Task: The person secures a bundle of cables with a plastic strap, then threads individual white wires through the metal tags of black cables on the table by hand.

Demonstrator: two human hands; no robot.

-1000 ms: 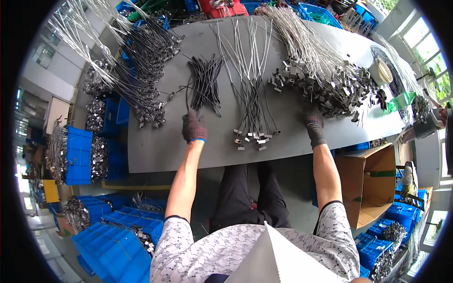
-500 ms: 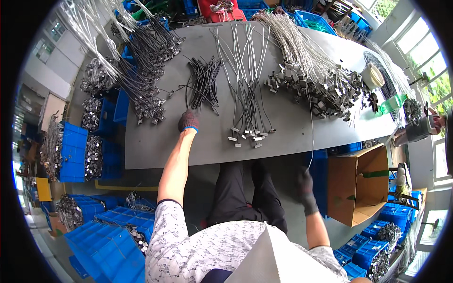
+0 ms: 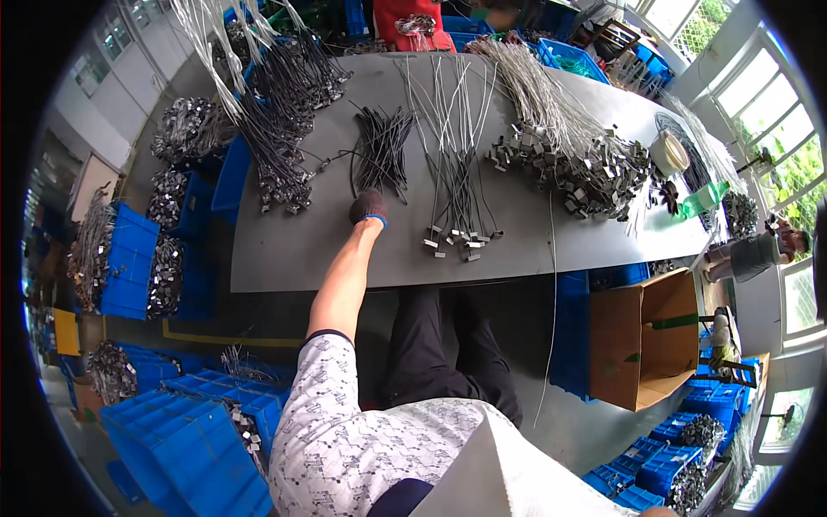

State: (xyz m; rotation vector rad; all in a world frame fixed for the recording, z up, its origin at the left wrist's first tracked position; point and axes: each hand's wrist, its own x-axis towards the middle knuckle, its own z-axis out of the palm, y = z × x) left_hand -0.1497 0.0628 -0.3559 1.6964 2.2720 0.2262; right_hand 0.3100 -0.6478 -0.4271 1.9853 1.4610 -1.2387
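My left hand (image 3: 369, 207), in a dark knitted glove with a blue cuff, rests at the near end of a bundle of short black tubes or cables (image 3: 385, 151). Its fingers look curled, and whatever they hold is hidden. To the right of it lies a spread group of thin wires (image 3: 457, 164), pale at the far end and black at the near end, with small metal connectors (image 3: 469, 244). A single pale wire (image 3: 551, 327) hangs over the table's near edge from the large pile of connector wires (image 3: 586, 164). My right hand is out of sight.
A grey table (image 3: 319, 258) spans the front. More black-ended wires (image 3: 289, 146) hang along its left side. Blue crates (image 3: 185, 452) stand at lower left, an open cardboard box (image 3: 642, 345) at right. A green bottle (image 3: 705, 200) and a tub (image 3: 669, 155) sit at the table's right.
My left hand has shifted slightly right and away from me, against the black bundle. My right hand, formerly by the hanging wire, has left the view. The wire now hangs lower.
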